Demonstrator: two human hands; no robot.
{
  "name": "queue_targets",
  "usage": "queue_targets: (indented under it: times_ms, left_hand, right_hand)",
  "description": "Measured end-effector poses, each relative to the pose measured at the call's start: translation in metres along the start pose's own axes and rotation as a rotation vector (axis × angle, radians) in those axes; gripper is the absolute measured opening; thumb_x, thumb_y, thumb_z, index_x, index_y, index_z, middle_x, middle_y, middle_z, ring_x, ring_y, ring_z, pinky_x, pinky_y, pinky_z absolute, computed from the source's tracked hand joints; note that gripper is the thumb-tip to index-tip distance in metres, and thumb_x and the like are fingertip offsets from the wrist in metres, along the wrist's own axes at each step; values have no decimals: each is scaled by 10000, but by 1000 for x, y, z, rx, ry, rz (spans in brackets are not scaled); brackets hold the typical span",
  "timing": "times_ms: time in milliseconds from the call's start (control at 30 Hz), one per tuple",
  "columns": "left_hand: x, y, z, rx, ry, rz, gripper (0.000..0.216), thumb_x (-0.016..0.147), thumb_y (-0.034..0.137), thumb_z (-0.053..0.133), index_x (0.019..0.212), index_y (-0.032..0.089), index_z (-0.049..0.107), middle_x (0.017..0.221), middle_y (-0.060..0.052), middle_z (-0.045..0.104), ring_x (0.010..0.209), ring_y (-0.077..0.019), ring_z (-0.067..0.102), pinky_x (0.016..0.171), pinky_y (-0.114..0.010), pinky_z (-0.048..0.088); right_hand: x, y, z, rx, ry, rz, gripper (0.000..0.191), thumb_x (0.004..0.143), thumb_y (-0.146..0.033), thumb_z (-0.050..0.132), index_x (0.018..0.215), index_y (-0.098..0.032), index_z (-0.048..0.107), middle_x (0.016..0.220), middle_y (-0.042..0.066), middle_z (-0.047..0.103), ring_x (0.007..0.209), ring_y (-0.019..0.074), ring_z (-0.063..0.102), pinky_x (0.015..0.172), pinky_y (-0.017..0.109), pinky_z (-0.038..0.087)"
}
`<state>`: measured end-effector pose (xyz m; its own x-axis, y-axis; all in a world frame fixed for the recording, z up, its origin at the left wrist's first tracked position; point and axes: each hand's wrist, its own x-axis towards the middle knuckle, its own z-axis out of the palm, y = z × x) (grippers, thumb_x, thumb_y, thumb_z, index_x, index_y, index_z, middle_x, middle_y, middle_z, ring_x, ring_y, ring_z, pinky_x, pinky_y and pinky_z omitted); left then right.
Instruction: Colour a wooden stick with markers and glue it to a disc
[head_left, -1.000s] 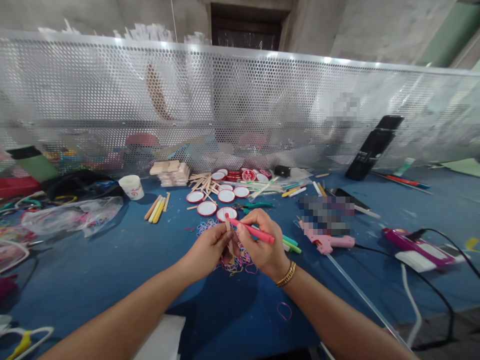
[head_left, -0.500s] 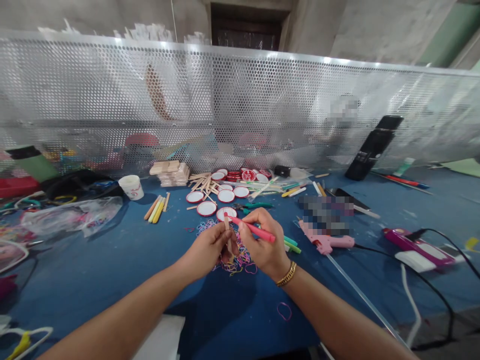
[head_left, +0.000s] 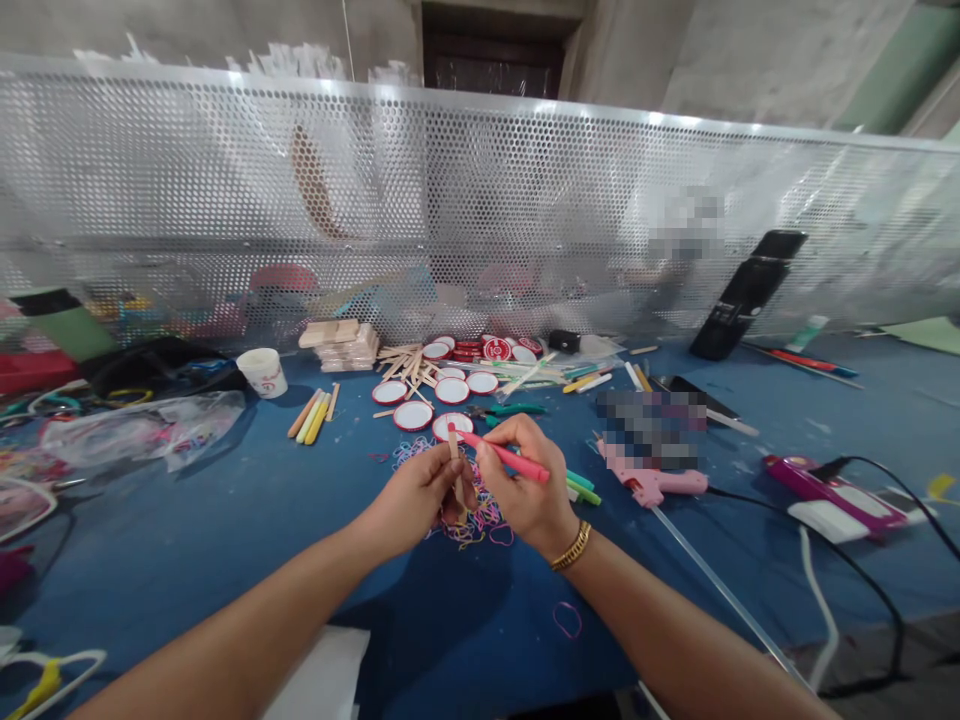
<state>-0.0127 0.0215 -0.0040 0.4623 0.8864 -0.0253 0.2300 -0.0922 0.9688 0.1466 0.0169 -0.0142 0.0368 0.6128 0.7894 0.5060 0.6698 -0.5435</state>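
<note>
My left hand [head_left: 416, 495] pinches a plain wooden stick [head_left: 454, 452] and holds it upright above the blue table [head_left: 247, 520]. My right hand [head_left: 525, 490] grips a pink stick [head_left: 501, 456] that lies crosswise, its left tip touching the top of the wooden stick. Both hands hover over a loose heap of small coloured rubber bands [head_left: 480, 520]. Just beyond them lie several red-rimmed white lids [head_left: 452, 391] and scattered wooden sticks [head_left: 409, 365].
A pink glue gun [head_left: 652, 482] lies right of my hands, a purple device [head_left: 832, 495] with cables farther right. A paper cup [head_left: 262, 372], coloured sticks [head_left: 315, 416] and a plastic bag [head_left: 142, 432] sit to the left. A perforated metal screen [head_left: 480, 210] closes off the back.
The hands and the two sticks have hardly moved; the right hand has shifted very slightly with the pink stick.
</note>
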Motion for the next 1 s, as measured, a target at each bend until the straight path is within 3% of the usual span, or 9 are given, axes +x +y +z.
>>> queue_targets:
  times_ms: [467, 1000]
  left_hand:
    - [-1, 3, 0, -14, 10, 0, 275, 954, 382, 422, 779, 189, 512, 643, 1, 608, 453, -88, 497, 399, -199, 306]
    - [1, -1, 0, -27, -17, 10, 330, 951, 460, 438, 780, 188, 512, 643, 11, 593, 439, -75, 481, 390, -192, 298]
  right_hand:
    - [-1, 2, 0, -11, 27, -12, 80, 851, -193, 578, 778, -212, 548, 738, 5, 604, 706, 166, 583, 685, 325, 463]
    - [1, -2, -1, 7, -35, -29, 76, 860, -220, 572, 785, -208, 565, 737, 9, 619, 705, 163, 598, 665, 309, 466]
